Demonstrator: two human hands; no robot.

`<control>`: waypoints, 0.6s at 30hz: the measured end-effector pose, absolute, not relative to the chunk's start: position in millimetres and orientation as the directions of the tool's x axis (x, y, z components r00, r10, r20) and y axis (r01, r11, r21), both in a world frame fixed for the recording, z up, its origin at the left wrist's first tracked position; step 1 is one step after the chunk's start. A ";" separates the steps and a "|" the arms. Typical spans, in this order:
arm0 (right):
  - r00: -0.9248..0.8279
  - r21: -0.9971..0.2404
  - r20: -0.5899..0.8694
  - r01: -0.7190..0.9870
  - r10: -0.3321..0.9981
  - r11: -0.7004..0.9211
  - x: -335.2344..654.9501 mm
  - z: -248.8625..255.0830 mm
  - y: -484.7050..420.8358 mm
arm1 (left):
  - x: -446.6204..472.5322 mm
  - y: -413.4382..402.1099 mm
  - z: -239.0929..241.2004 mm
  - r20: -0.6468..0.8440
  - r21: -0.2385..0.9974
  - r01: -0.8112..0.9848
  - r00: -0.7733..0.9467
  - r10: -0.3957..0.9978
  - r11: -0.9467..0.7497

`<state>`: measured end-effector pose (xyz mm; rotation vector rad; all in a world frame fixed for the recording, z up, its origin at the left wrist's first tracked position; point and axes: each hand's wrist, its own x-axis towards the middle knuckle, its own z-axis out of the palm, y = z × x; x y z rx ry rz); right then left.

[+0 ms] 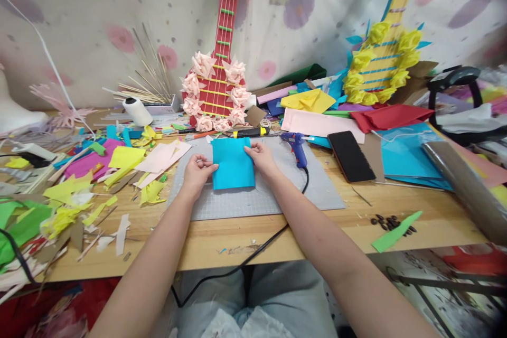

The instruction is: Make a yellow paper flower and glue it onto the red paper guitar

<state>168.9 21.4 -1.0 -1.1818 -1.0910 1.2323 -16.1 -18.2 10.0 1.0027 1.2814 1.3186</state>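
Note:
A square of blue paper (233, 165) is held upright-facing over the grey cutting mat (222, 211). My left hand (198, 173) pinches its left edge between thumb and fingers. At its upper right edge, my right hand (260, 157) grips it the same way. Just right of that hand, a blue glue gun (295, 149) lies on the mat with its black cord running toward the table's front. Behind the paper is a yellow and black cutter (251, 132).
A red paper guitar (219, 87) with pink roses and a yellow paper guitar (376, 66) lean at the back. Paper scraps (71, 193) cover the left side. A phone (350, 156), blue sheets (412, 156) and dark beads (390, 222) lie right.

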 end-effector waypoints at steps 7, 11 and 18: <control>0.240 -0.988 0.072 0.150 0.968 0.036 166.7 -1.9 24.1 | -9.0 -18.8 9.8 -0.091 0.993 -0.085 -0.156 0.984 0.078; 0.236 -0.898 0.263 0.414 0.935 0.148 168.1 2.8 22.1 | -4.9 -19.4 11.2 -0.094 0.992 -0.097 -0.158 0.983 0.080; 0.179 -0.847 0.270 0.511 0.946 0.145 169.1 6.0 21.1 | -5.5 -19.7 11.1 -0.092 0.993 -0.093 -0.183 0.979 0.076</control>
